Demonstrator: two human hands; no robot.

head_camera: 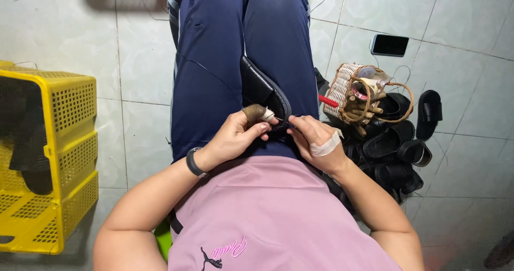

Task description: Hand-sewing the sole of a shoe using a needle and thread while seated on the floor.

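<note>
Inspector: What sits between the hands' fingertips?

Recorder: Too small to identify. The black sandal (263, 92) is partly hidden by the left hand (235, 137).

Inspector: Elsewhere?

Recorder: The yellow crate (59, 158) is cut off by the left edge. The sandal pile (393, 148) lies partly behind the woven basket (350, 92), whose contents are indistinct.

The scene is evenly and fairly brightly lit by soft light from overhead, and the pale glossy floor tiles (417, 14) show only a faint sheen toward 1 o'clock. A soft dark shadow lies on the tiles at 11 o'clock, and another under the yellow perforated plastic crate (59, 158) at 9 o'clock. Focus is sharp at the centre; wide-angle bending curves the grout lines near the edges.
</note>
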